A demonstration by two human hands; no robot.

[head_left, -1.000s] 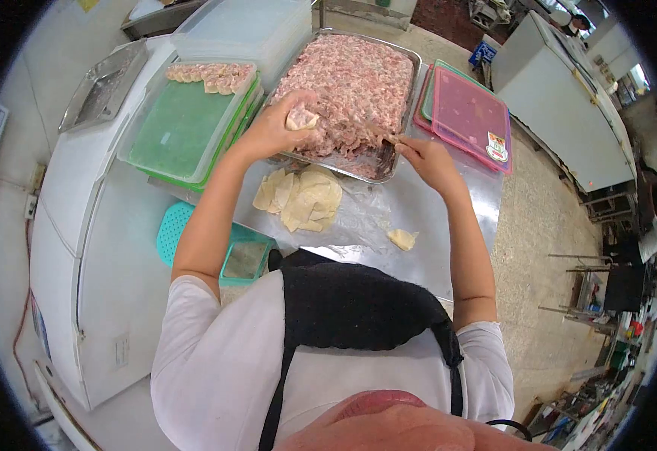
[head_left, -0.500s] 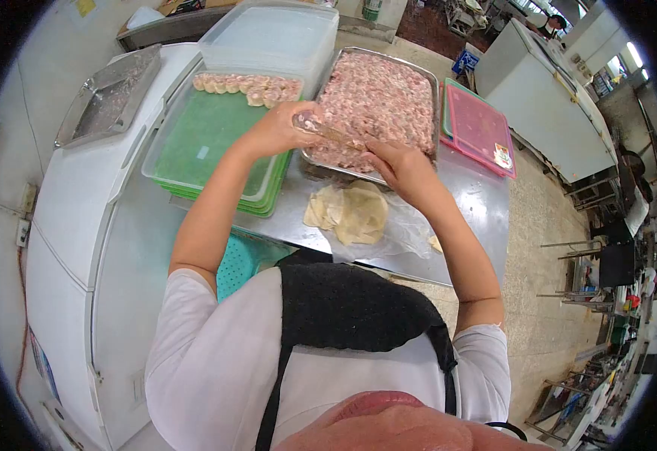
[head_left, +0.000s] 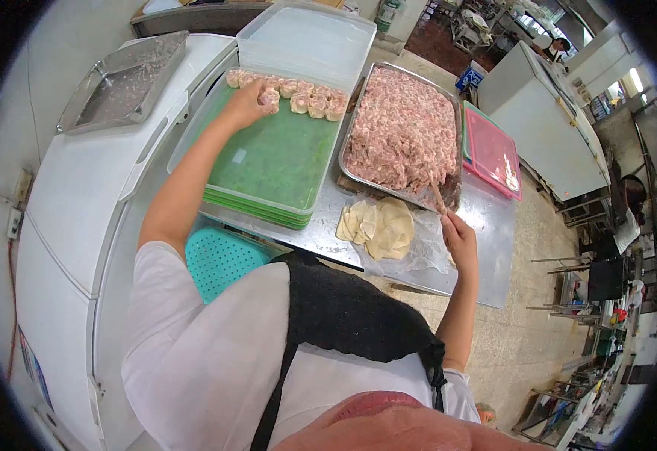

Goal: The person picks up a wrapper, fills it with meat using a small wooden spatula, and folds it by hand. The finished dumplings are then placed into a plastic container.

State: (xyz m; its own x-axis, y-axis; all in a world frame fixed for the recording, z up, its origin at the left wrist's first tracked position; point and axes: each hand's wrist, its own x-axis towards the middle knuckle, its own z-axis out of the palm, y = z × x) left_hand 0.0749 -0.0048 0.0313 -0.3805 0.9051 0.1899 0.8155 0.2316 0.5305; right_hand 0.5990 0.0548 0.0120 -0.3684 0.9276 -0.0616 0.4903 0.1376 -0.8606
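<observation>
My left hand point(head_left: 244, 107) is closed around an open-topped meat dumpling point(head_left: 269, 99) at the far left of a green-bottomed plastic tray point(head_left: 268, 167). Beside it, similar filled dumplings point(head_left: 317, 104) stand in rows along the tray's far edge. My right hand point(head_left: 458, 239) grips the handle of a thin spatula point(head_left: 438, 197), its tip in or against the minced meat point(head_left: 400, 128) at the near right corner of the metal pan point(head_left: 346, 167). Between tray and right hand lie round dough wrappers point(head_left: 389, 229), overlapping on clear plastic sheeting.
Several green trays are stacked under the top one. A stack of clear lidded boxes point(head_left: 306, 37) rises behind them. Pink and green lids point(head_left: 494, 154) lie right of the pan. An emptied metal pan point(head_left: 129, 90) sits on the white freezer at left, and a turquoise basket point(head_left: 219, 263) is below.
My left hand has moved left from the pan to the tray's rows with a dumpling. My right hand has drawn back to the pan's near right corner with the spatula.
</observation>
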